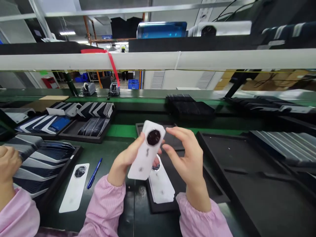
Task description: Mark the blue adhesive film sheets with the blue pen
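- Green table (103, 154) runs the width of the view, matte, with a raised green strip behind it and a white rail (158, 60) overhead.
- Room: factory floor, ceiling lights, blue crates (133, 84) far back, 2 tape dispensers (89, 89) on the rear ledge.
- Black trays: 1 at left (71, 158) stacked with fanned dark covers, 2 more behind it with white and blue covers, 1 large bare one at right (247, 158).
- Left hand (123, 161): grip pinched on the white back cover (145, 153), thumb on the left edge, fingers behind. Cover is held in the air, tilted, round black camera ring facing up, above a small black tray (163, 205).
- Right hand (187, 158): grip spread, fingers loosely curved, fingertips just beside the cover's right edge; contact not clear.
- Stack of white covers (161, 186) lies in the small tray directly under the held cover.
- 1 more white cover (74, 187) lies flat on the table at left, blue pen (94, 173) just beside it.
- Another person's hand (8, 164) in a pink sleeve sits at the far left edge, at the left tray.
- Both own wrists are in pink striped sleeves.
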A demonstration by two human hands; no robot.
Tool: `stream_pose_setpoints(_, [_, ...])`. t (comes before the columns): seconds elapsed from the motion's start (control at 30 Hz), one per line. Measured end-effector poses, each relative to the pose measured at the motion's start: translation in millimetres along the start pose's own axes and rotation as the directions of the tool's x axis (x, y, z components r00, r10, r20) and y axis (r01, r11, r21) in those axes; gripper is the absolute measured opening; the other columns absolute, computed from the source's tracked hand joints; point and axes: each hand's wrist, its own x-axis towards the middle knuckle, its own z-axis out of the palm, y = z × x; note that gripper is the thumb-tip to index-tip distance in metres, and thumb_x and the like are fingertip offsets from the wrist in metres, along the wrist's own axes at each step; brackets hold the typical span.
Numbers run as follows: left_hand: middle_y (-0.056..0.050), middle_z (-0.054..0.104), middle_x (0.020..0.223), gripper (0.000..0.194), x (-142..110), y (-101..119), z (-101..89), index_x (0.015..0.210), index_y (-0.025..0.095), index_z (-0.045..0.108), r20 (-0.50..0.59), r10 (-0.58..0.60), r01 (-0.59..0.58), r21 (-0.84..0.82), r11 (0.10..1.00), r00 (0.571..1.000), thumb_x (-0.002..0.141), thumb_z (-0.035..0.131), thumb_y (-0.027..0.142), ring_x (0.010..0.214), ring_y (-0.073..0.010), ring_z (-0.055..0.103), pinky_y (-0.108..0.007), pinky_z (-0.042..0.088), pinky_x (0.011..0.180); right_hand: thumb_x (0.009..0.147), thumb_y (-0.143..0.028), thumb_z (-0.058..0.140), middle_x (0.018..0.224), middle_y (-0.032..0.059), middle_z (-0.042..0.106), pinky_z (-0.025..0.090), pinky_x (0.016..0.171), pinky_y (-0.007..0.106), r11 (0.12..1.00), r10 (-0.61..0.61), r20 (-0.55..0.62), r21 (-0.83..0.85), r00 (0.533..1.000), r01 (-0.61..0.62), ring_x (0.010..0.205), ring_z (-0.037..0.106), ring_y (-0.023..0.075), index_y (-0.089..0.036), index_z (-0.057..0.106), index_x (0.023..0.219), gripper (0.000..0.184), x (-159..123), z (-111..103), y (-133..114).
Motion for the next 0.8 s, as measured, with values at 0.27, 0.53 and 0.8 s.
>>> stream_pose_setpoints(0.27, [-0.006, 0.06, 0.08, 0.082, -16.2, 2.2, 32.2, 0.084, 0.017, 0.059, -0.02, 0.06, -0.03, 0.688, 0.725, 0.998, 0.085, 0.028, 0.093, 0.074, -0.0167, 0.058, -0.03, 0.05, 0.074, 0.1, -0.029, 0.065, 0.095, 0.0018, 0.068, 0.047, 0.085, 0.034, 0.986, -0.133, 0.162, -0.082, 0.978, 0.148, 0.092, 0.065, 0.0193, -0.023, 0.062, 0.099, 0.006, 1.1, -26.1, 15.5])
stream_pose_setpoints(0.53, [-0.004, 0.057, 0.086, 0.075, -25.0, 5.3, 43.6, 0.107, 0.016, 0.062, 0.008, 0.153, -0.093, 0.823, 0.56, 0.988, 0.099, 0.019, 0.077, 0.075, -0.0162, 0.058, -0.031, 0.051, 0.083, 0.096, -0.019, 0.066, 0.088, -0.0008, 0.069, 0.051, 0.077, 0.032, 0.996, -0.087, 0.224, 0.027, 0.971, 0.084, 0.082, 0.067, 0.0169, -0.024, 0.061, 0.094, 0.007, 3.2, -35.2, 18.1])
stream_pose_setpoints(0.8, [-0.007, 0.059, 0.089, 0.085, -25.8, 6.8, 46.5, 0.12, 0.013, 0.063, -0.014, 0.154, -0.074, 0.83, 0.552, 0.988, 0.096, 0.017, 0.08, 0.081, -0.0187, 0.058, -0.033, 0.049, 0.089, 0.096, -0.02, 0.065, 0.088, -0.0019, 0.065, 0.052, 0.07, 0.025, 0.998, 0.032, 0.225, 0.053, 0.974, -0.045, 0.081, 0.064, 0.0145, -0.025, 0.06, 0.089, 0.01, 1.0, -34.5, 14.4])
